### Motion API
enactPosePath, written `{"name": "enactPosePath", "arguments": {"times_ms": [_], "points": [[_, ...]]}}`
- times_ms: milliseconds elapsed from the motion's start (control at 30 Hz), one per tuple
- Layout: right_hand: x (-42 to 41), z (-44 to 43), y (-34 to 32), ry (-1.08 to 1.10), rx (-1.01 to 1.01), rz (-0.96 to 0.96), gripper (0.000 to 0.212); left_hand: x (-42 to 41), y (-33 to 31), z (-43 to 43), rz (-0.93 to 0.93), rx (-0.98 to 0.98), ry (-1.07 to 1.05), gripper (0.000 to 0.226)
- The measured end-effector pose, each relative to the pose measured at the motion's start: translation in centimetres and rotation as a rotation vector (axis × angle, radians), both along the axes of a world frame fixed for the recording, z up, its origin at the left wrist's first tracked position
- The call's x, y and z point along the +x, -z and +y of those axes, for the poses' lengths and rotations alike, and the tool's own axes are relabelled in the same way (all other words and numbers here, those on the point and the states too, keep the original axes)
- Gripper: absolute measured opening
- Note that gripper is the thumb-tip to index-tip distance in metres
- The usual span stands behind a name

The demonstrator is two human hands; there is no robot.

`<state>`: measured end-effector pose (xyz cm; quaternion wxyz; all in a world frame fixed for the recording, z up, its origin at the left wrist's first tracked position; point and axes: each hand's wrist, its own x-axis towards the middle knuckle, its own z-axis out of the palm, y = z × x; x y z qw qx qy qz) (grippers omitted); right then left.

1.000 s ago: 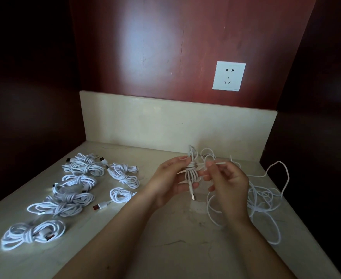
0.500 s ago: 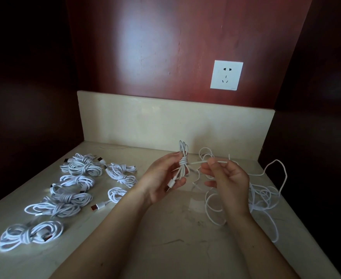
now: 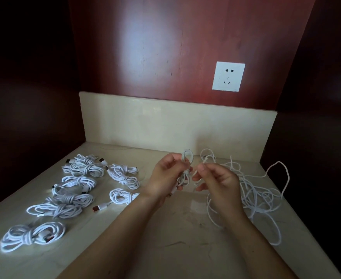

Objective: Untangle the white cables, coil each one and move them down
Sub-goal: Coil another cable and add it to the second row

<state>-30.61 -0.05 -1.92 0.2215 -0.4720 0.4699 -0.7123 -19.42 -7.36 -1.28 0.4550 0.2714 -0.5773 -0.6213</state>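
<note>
As left hand point(image 3: 165, 179) grips coil point(image 3: 187, 158), right hand point(image 3: 220, 180) pinches

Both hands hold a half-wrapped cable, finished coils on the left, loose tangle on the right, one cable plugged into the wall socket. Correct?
No: the head view shows the wall socket empty, nothing plugged in. The rest stands: left hand and right hand hold the half-wrapped cable, finished coils lie left, loose tangle right.

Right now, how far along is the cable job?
Done: several coiled cables lie on the left of the counter. In hand: the left hand grips a nearly wrapped coil while the right hand pinches its free end. Left: a loose tangle of white cable on the right, not yet coiled.
</note>
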Motion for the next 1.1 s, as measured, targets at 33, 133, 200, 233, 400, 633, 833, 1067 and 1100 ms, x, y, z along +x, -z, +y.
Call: {"name": "enactPosePath", "arguments": {"times_ms": [33, 133, 200, 233, 400, 633, 833, 1067, 1100], "points": [[0.0, 0.0, 0.1, -0.029, 0.023, 0.011, 0.013, -0.1, 0.2, 0.0, -0.016, -0.042, -0.021, 0.008], [0.0, -0.1, 0.3, -0.11, 0.131, 0.019, 0.015, -0.1, 0.6, -0.2, -0.077, -0.191, -0.047, 0.011], [-0.2, -0.1, 0.3, -0.128, 0.207, -0.041, 0.016, 0.0, 0.8, -0.2, -0.098, -0.276, -0.024, 0.015], [-0.4, -0.2, 0.3, -0.134, 0.242, -0.079, 0.016, 0.1, 0.8, -0.2, -0.102, -0.305, -0.011, 0.017], [-1.0, -0.3, 0.2, -0.171, 0.328, -0.214, 0.021, 0.0, 1.1, -0.4, -0.106, -0.386, -0.035, 0.014], [-0.9, -0.3, 0.2, -0.127, 0.322, -0.242, 0.016, -0.2, 1.8, -0.7, -0.154, -0.475, -0.115, 0.016], [-0.7, -0.2, 0.2, -0.012, 0.258, -0.212, 0.021, 0.1, 1.8, -0.6, -0.306, -0.685, -0.182, 0.015], [-1.0, -0.1, 0.1, 0.081, 0.201, -0.235, 0.023, -0.1, 2.2, -0.5, -0.399, -0.914, -0.231, 0.036], [-1.1, 0.0, 0.1, 0.084, 0.19, -0.236, 0.021, -0.1, 2.1, -0.5, -0.392, -0.912, -0.219, 0.039]]}}
